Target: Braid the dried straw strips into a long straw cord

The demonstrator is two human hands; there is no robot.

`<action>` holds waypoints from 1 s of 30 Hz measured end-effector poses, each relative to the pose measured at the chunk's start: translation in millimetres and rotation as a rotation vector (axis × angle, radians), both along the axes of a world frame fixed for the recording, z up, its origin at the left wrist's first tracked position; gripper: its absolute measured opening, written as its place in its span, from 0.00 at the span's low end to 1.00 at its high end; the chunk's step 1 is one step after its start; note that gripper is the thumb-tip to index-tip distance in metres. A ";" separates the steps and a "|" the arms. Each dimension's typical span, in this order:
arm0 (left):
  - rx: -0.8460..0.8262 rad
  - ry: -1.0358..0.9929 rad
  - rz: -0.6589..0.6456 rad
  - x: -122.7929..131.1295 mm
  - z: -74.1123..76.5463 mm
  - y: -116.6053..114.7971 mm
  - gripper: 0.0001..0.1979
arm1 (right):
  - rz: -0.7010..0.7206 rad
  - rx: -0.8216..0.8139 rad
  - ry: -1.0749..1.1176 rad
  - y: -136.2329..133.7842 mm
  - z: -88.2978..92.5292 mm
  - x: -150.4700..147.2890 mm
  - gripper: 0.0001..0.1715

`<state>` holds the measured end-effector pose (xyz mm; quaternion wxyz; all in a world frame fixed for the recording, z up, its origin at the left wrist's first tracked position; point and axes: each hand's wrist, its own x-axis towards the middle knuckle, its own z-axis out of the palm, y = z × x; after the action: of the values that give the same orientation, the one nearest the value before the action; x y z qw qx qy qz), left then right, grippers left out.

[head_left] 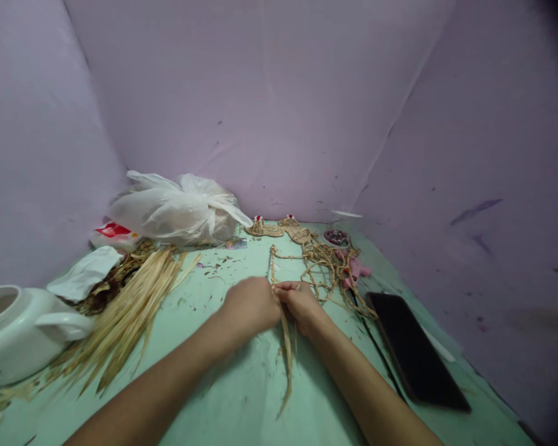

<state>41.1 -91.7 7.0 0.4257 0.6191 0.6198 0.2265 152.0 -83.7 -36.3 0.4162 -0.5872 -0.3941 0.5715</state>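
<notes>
A thin braided cord of dried plant fibre (pixel 273 263) runs down into my two hands at the middle of the green surface. My left hand (pixel 253 303) is closed on the cord's working end, its fingertips mostly hidden behind its back. Close against it, my right hand (pixel 300 303) pinches the same cord between thumb and fingers. Loose strands (pixel 287 359) hang below both hands toward me. From the cord's upper end, the braid leads right into a tangled heap of finished braid (pixel 325 269).
Dry fibre strips (pixel 130 316) lie left, beside a white ceramic pot (pixel 13 334). Behind them sits a tied plastic bag (pixel 181 210). Small woven slippers (pixel 265 230) stand near the wall. At right are a pink glue gun (pixel 357 271), a bowl of beads (pixel 335 238) and a black phone (pixel 416 350).
</notes>
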 end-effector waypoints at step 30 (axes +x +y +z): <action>-0.044 -0.250 -0.005 5.3 -34.8 17.5 0.05 | 0.286 0.335 -1.295 -22.5 33.2 5.4 0.12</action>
<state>46.5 -74.2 -27.8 0.5136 0.5783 0.5651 0.2872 157.4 -106.2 -3.1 0.1023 -0.6804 -0.7206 0.0855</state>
